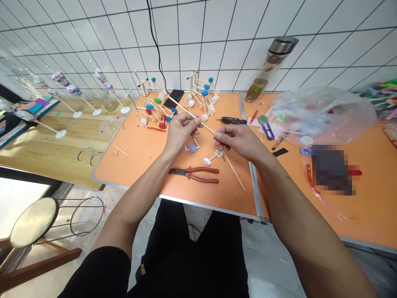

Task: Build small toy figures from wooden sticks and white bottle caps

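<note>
Black trousers [189, 252] filled our lap, just short of the orange table [139, 165]. We held a thin wooden stick [234, 171] in a narrow pinch between our left hand [182, 132] and right hand [238, 142], above red-handled pliers [194, 174]. Stick frames [204, 93] stood farther off, before a white tiled wall [217, 41], with a wooden table [40, 157] to the left.

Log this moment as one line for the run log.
left hand: pinches wooden stick | right hand: pinches same stick | nearby: red-handled pliers | surface: orange table
</note>
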Action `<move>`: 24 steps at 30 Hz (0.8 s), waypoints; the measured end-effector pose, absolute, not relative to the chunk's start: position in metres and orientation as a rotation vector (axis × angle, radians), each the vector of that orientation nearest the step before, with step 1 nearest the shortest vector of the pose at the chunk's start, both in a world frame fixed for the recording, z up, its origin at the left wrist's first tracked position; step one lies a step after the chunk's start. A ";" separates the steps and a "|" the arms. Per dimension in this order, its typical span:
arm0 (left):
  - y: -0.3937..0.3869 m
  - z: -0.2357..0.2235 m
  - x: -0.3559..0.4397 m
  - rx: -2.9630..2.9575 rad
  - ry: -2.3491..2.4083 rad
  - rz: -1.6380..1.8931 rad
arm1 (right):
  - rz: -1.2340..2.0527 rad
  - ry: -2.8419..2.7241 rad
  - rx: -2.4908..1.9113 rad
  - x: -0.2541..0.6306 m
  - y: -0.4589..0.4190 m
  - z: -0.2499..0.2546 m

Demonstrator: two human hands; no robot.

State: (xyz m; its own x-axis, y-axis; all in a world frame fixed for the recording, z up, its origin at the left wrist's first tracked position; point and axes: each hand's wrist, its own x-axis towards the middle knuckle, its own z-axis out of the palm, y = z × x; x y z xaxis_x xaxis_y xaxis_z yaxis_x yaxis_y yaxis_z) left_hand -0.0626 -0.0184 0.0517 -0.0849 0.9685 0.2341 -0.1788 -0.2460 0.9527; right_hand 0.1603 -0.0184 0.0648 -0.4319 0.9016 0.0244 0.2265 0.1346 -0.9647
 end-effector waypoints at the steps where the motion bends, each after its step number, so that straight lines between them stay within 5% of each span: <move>1: -0.019 0.052 -0.062 1.208 0.991 1.504 | 1.303 -1.771 -1.107 0.161 -0.017 0.064; 13: -0.017 0.053 -0.067 1.202 1.039 1.504 | 1.253 -1.778 -1.181 0.157 -0.015 0.061; 24: 0.059 0.090 -0.088 1.410 1.396 1.536 | 0.518 -2.150 -1.402 0.169 -0.002 0.046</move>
State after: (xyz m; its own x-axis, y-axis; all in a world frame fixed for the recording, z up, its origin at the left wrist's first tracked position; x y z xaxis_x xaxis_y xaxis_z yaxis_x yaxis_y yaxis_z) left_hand -0.0879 0.0590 0.0897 -0.2366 0.9265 0.2928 0.2031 -0.2475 0.9474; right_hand 0.1689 -0.0017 0.0463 -0.3315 0.9192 0.2125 0.7213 0.3921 -0.5709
